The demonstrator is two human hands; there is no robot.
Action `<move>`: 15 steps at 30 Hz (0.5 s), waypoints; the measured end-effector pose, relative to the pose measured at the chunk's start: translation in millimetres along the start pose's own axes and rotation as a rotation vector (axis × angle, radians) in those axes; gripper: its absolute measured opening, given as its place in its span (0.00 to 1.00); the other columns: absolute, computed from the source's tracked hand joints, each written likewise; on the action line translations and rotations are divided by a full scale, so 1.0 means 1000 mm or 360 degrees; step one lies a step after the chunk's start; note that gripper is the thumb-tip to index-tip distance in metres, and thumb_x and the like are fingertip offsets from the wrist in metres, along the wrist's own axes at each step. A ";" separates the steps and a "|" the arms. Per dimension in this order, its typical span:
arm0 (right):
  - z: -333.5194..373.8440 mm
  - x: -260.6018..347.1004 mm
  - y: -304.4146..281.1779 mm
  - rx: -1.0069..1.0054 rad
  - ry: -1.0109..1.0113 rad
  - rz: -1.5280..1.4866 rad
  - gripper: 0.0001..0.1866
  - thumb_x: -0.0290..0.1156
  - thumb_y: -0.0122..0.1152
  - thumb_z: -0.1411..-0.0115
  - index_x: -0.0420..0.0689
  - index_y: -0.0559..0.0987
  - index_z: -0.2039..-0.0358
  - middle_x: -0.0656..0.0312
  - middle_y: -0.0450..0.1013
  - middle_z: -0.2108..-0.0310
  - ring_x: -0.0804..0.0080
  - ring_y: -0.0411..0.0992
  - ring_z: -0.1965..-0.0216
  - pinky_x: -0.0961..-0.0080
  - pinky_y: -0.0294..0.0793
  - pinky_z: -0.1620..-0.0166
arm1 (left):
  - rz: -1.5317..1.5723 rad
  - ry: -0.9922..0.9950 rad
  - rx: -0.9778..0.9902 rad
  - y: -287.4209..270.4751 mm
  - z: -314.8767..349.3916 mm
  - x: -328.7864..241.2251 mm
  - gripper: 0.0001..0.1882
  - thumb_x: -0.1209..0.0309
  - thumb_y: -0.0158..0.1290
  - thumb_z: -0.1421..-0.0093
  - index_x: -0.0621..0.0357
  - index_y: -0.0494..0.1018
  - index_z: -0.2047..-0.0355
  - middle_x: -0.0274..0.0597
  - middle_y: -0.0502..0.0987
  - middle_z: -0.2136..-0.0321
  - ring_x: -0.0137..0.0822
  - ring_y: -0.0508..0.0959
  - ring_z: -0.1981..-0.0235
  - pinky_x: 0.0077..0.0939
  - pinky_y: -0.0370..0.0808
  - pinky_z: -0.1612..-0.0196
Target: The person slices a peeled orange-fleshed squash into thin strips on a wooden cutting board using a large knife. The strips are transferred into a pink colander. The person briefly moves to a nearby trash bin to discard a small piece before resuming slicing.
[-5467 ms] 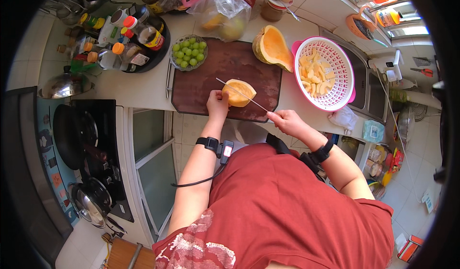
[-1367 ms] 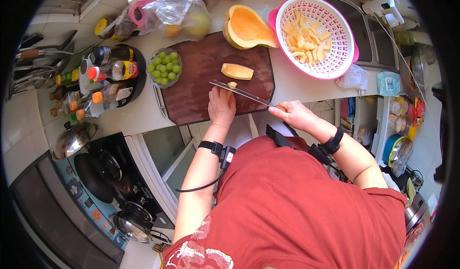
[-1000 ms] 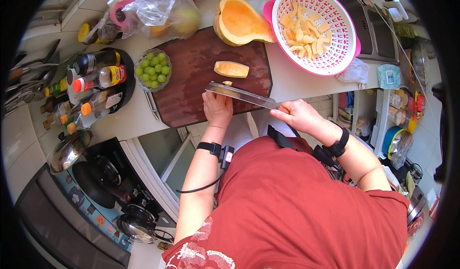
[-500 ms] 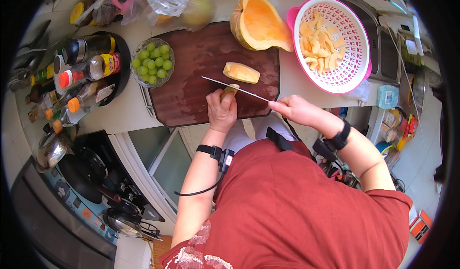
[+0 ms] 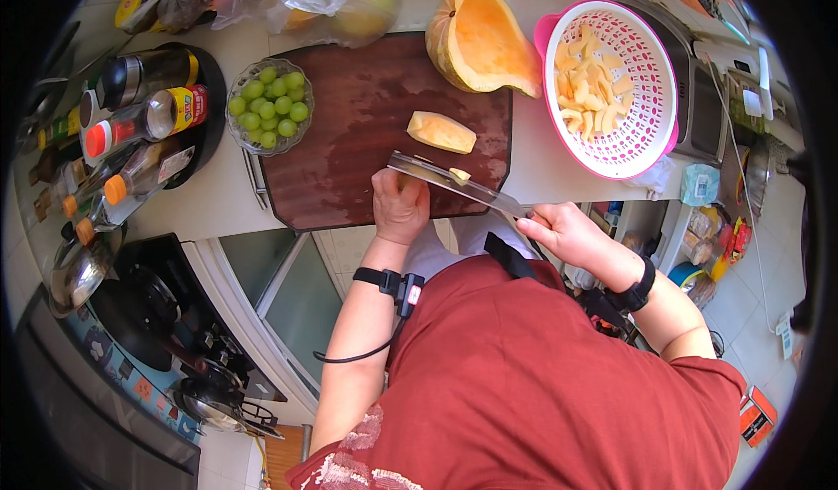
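Note:
My right hand [image 5: 563,235] is closed around the handle of a kitchen knife [image 5: 489,195], its wide blade tilted and reaching left over the cutting board's near part. Beside the blade's tip, my left hand [image 5: 401,207] has its fingers curled on a pumpkin piece, mostly hidden by blade and fingers. A small pale slice [image 5: 460,174] shows at the blade's upper edge. Just beyond lies a larger peeled pumpkin chunk [image 5: 442,132] on the dark brown cutting board [image 5: 349,97].
A glass bowl [image 5: 288,143] of green grapes stands at the board's left. A hollowed pumpkin half [image 5: 483,41] rests at its far right corner. Further right, a pink-and-white colander [image 5: 650,97] holds pumpkin slices beside the sink [image 5: 705,115]. Sauce bottles [image 5: 131,132] crowd the left.
The knife has turned from edge-on to showing its blade's flat side, and its handle end moved nearer and right with my right hand. A small slice now shows by the blade.

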State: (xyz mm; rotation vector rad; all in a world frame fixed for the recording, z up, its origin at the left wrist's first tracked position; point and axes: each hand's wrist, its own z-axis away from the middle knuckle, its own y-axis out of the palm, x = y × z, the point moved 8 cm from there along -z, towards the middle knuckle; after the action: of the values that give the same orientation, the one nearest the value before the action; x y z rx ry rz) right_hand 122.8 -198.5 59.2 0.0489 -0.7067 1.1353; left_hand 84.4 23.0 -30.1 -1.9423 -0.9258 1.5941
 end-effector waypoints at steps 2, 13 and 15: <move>0.004 0.001 0.001 0.0007 0.0011 -0.0003 0.25 0.49 0.55 0.35 0.37 0.76 0.75 0.52 0.70 0.81 0.59 0.67 0.78 0.65 0.69 0.70 | 0.0008 0.0043 -0.0023 -0.002 0.000 -0.002 0.19 0.77 0.59 0.53 0.48 0.75 0.59 0.45 0.68 0.56 0.52 0.68 0.56 0.42 0.72 0.56; -0.018 -0.005 0.010 0.0178 0.0112 -0.0002 0.29 0.54 0.53 0.35 0.36 0.78 0.72 0.51 0.73 0.80 0.60 0.72 0.76 0.64 0.71 0.67 | 0.0074 0.0022 -0.0020 0.001 0.002 0.001 0.20 0.78 0.59 0.53 0.47 0.75 0.57 0.44 0.68 0.56 0.51 0.69 0.57 0.41 0.73 0.56; -0.029 -0.001 0.013 0.0141 0.0066 -0.0053 0.30 0.56 0.52 0.35 0.36 0.79 0.71 0.50 0.74 0.79 0.60 0.73 0.75 0.64 0.72 0.66 | 0.0074 0.0040 -0.0046 0.000 0.002 0.000 0.22 0.78 0.59 0.52 0.46 0.74 0.56 0.44 0.68 0.56 0.51 0.69 0.58 0.41 0.73 0.57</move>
State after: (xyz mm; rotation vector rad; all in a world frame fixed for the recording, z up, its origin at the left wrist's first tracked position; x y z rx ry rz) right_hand 125.7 -182.3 31.6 0.1118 -0.6165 1.1325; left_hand 82.6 23.0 -30.9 -2.0127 -0.9043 1.5868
